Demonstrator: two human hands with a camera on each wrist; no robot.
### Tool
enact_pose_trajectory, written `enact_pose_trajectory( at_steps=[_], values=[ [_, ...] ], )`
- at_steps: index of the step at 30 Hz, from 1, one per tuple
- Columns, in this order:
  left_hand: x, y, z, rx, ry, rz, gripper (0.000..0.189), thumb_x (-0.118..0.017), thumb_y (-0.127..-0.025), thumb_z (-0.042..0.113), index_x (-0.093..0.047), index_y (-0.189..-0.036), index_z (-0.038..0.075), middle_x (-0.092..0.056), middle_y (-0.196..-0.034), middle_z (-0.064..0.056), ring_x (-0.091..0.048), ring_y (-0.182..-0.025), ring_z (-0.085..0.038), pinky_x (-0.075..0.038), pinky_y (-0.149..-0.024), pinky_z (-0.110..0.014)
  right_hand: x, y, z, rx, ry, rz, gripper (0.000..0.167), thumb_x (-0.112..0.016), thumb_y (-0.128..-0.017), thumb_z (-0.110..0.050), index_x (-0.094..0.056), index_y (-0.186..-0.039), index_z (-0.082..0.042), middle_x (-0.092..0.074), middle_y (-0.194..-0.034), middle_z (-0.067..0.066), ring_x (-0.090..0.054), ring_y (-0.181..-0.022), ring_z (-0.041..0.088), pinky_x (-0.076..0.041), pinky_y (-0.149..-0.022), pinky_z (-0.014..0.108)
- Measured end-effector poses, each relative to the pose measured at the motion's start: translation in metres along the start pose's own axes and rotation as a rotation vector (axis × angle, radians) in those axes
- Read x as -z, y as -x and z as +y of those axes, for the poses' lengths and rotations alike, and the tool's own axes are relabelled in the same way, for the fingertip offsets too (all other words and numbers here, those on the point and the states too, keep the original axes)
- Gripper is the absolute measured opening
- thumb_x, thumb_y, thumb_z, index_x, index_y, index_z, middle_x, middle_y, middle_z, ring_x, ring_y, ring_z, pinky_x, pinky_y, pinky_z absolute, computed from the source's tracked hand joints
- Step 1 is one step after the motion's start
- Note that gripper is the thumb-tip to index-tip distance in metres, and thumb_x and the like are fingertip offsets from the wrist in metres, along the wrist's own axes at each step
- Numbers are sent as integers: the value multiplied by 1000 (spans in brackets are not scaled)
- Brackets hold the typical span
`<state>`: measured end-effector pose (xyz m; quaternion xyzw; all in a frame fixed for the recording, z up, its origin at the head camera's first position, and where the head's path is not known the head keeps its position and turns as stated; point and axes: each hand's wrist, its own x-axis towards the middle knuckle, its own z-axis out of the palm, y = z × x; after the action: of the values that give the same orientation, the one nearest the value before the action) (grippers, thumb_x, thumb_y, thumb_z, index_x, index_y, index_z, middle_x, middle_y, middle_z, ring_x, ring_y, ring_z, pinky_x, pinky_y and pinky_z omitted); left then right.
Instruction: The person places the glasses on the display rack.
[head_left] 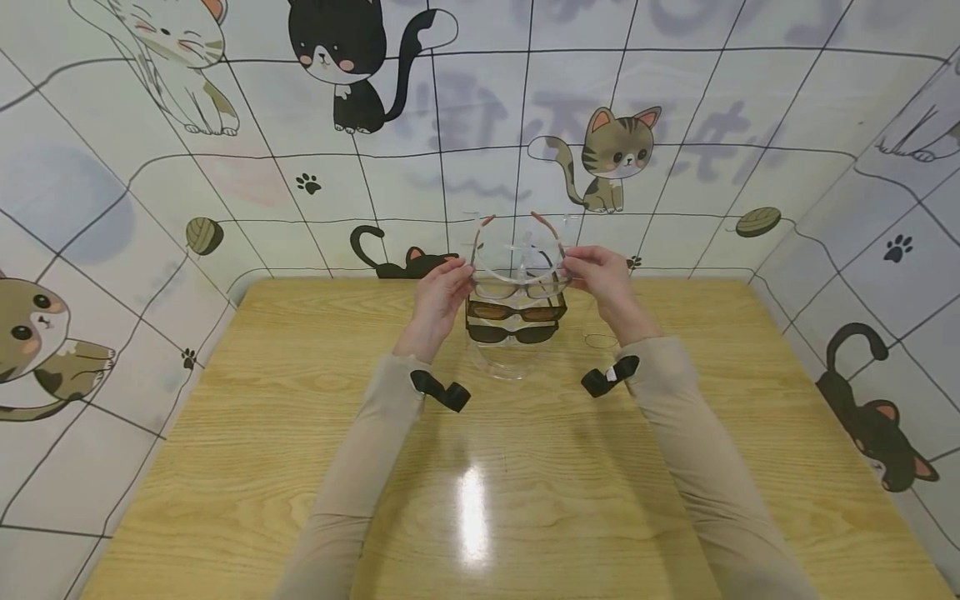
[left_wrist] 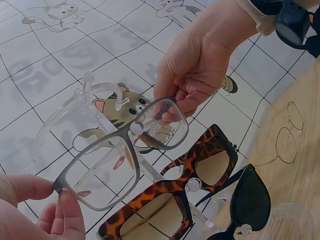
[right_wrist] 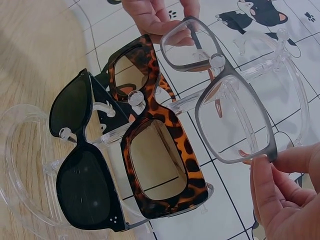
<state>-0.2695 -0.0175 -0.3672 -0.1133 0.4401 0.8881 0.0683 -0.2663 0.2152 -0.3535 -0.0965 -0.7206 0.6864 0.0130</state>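
Observation:
Both hands hold a pair of grey clear-lens eyeglasses [head_left: 498, 289] by its outer corners, at the upper part of a clear plastic glasses stand [right_wrist: 112, 135]. In the head view, my left hand [head_left: 441, 298] pinches the left corner. My right hand [head_left: 606, 283] grips the right corner. The bridge of the eyeglasses lies against a round clear knob of the stand; whether it bears their weight I cannot tell. Below them on the stand sit tortoiseshell sunglasses [right_wrist: 172, 155] with brown lenses. Black sunglasses [right_wrist: 85, 185] sit lowest.
A pair of thin wire-rimmed glasses [head_left: 601, 340] lies on the wooden table [head_left: 300, 375], right of the stand. Behind the table hangs a white backdrop [head_left: 480, 100] with cat drawings. Each wrist bears a black strap with a small camera [head_left: 442, 392].

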Motion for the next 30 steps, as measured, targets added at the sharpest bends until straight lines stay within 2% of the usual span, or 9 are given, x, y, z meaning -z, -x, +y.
enact_pose_trajectory(
  at_steps=[6,11,15,20,24,30],
  values=[
    [0,-1,-1,-24,-12,2,12,-60,-86,-8,-60,-93,2,-63,-78,-4,-59,-64,-10,-51,-64,-17,2,-1,3,14,14,-1,25,-59,-92,-7,-56,-113,6,-61,-87,0,-62,-77,7,-53,-69,18],
    [1,2,-2,-84,-44,8,11,-58,-88,-5,-58,-92,5,-59,-80,-4,-59,-69,-11,-51,-68,-19,6,0,5,22,32,10,27,-59,-92,-8,-56,-115,6,-60,-92,1,-62,-84,12,-54,-75,20],
    [3,7,-3,-116,-70,12,11,-59,-88,-4,-58,-96,4,-58,-83,-4,-59,-71,-11,-51,-72,-20,14,4,8,35,35,1,31,-60,-92,-8,-54,-117,9,-60,-92,1,-61,-81,9,-54,-77,21],
    [6,15,-5,-130,-91,1,10,-59,-88,-3,-58,-97,1,-60,-80,-3,-59,-70,-10,-51,-72,-19,24,13,12,62,66,-35,34,-59,-92,-10,-52,-120,10,-59,-94,1,-61,-84,10,-53,-78,19],
    [9,21,-9,-132,-73,-10,8,-60,-87,-4,-59,-94,0,-61,-79,-2,-59,-69,-10,-52,-69,-19,33,19,16,69,113,-47,32,-58,-94,-12,-52,-119,7,-58,-97,2,-60,-89,13,-52,-79,18],
    [13,30,-20,-140,-56,-21,8,-60,-86,-6,-63,-88,1,-62,-75,-2,-60,-66,-10,-52,-65,-18,43,26,21,76,130,-57,32,-57,-94,-14,-52,-118,7,-59,-100,5,-60,-86,9,-52,-79,18]
  ],
)
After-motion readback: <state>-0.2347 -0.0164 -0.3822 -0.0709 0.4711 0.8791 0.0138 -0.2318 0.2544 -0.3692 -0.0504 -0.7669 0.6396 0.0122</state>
